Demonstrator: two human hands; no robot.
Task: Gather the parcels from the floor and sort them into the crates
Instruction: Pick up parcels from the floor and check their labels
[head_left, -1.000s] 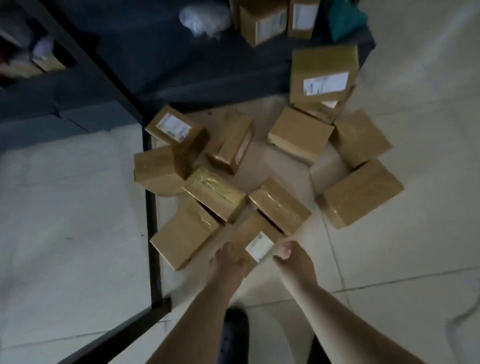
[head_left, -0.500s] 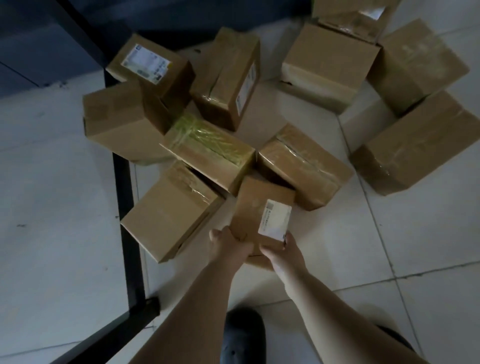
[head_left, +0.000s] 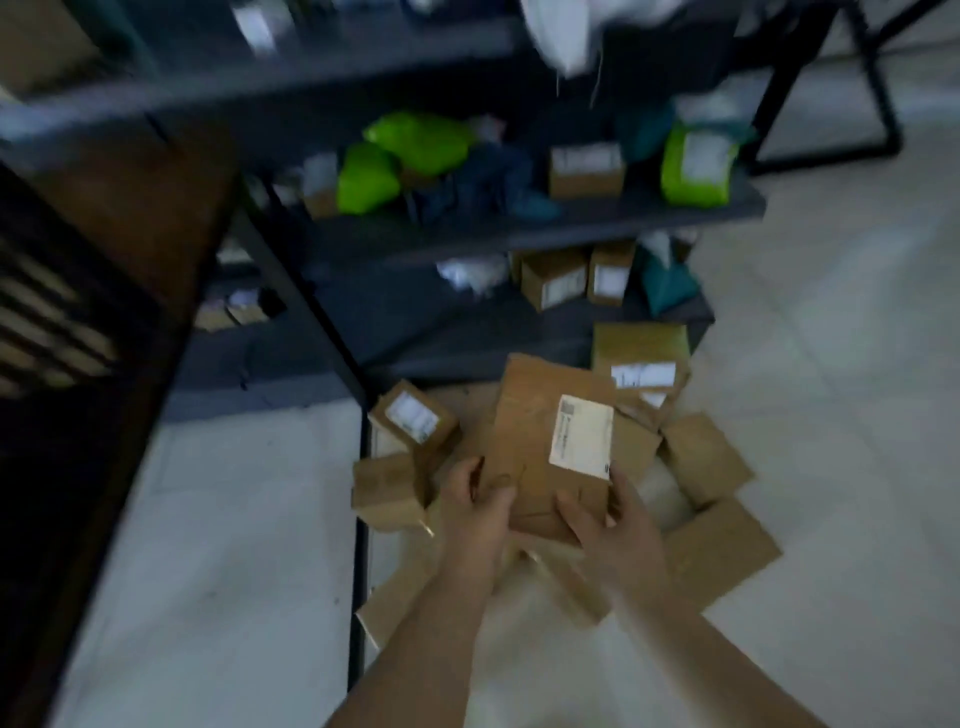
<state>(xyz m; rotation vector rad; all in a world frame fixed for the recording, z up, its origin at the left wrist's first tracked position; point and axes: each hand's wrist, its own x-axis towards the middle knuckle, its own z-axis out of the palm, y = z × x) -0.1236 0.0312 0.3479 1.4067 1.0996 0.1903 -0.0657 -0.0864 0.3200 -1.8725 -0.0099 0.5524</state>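
Parcels: one flat brown parcel (head_left: 550, 457) with a white label (head_left: 582, 435) is held clear of the floor, above the pile. The left hand (head_left: 480, 506) is clamped on its near left edge; the right hand (head_left: 621, 525) is clamped on its near right corner, fingers (head_left: 576, 514) spread over the top face.

Remaining work: many cardboard parcels lie on the floor (head_left: 208, 545) beneath and around the held one, including a labelled box (head_left: 413, 418) to the far left, a plain box (head_left: 389, 486) just beside it, and boxes (head_left: 719, 551) on the right. No crate can be identified with certainty; the dark slatted shape (head_left: 57, 322) at the left is too blurred to classify. The shelving unit (head_left: 519, 228) beyond carries other packages.

Assessment: the task is at an early stage. One parcel is picked up but not sorted; the bulk of the pile is untouched.
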